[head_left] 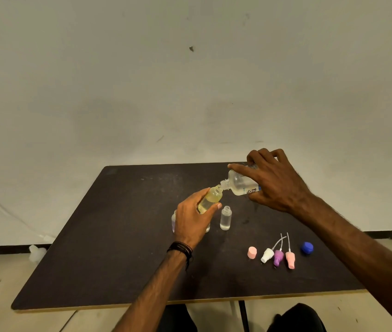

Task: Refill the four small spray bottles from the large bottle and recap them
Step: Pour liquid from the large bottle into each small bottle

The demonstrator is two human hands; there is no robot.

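Left hand (191, 220) gripping yellow spray bottle (210, 198), tilted, above worktop (108, 236). Right hand (272, 182) gripping large bottle (239, 183), mouth touching the yellow bottle's neck. Risk: overflow or misaligned mouths spilling onto clear bottle (225, 218) just beside.

Four small bottles (225, 218) – five caps (252, 252)

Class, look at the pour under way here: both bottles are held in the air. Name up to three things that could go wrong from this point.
1. The large bottle and the yellowish small bottle meet neck to neck in mid-air; a slight wobble could spill liquid onto the table.
2. The left hand hovers close to the uncapped clear bottle and may knock it over.
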